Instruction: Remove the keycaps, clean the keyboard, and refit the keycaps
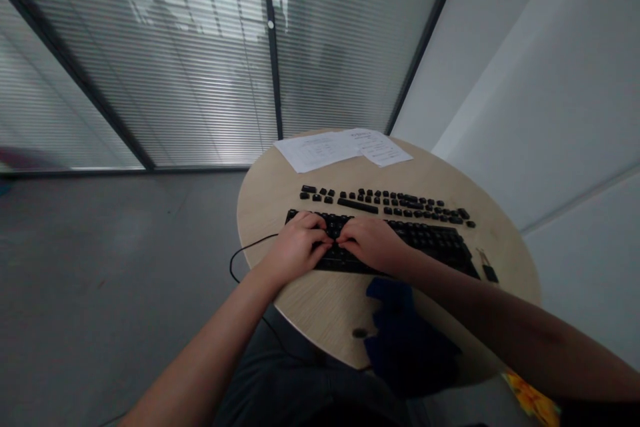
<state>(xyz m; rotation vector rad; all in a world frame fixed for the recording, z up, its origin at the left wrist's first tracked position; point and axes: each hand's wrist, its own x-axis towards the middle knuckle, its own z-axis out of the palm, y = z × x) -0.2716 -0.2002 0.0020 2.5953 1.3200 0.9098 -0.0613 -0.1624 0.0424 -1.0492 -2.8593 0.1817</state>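
Observation:
A black keyboard [435,237] lies on the round wooden table [270,180], both hands over its left half. My left hand [300,243] rests on it with fingers curled and tips drawn together. Close beside it, my right hand [373,241] is closed in a pinch, its fingertips nearly meeting the left ones. Anything between the fingertips is too small or hidden to make out. Behind the keyboard lie loose black keycaps [410,205] in uneven rows, among them a long spacebar [357,205]. A small black tool with thin wire prongs [488,268], like a keycap puller, lies at the keyboard's right end.
Printed sheets [340,147] lie at the table's far edge. A dark blue cloth [400,327] covers part of the near edge beside a round hole [359,333]. A black cable [240,252] loops off the left edge. Glass with blinds [200,67] stands behind.

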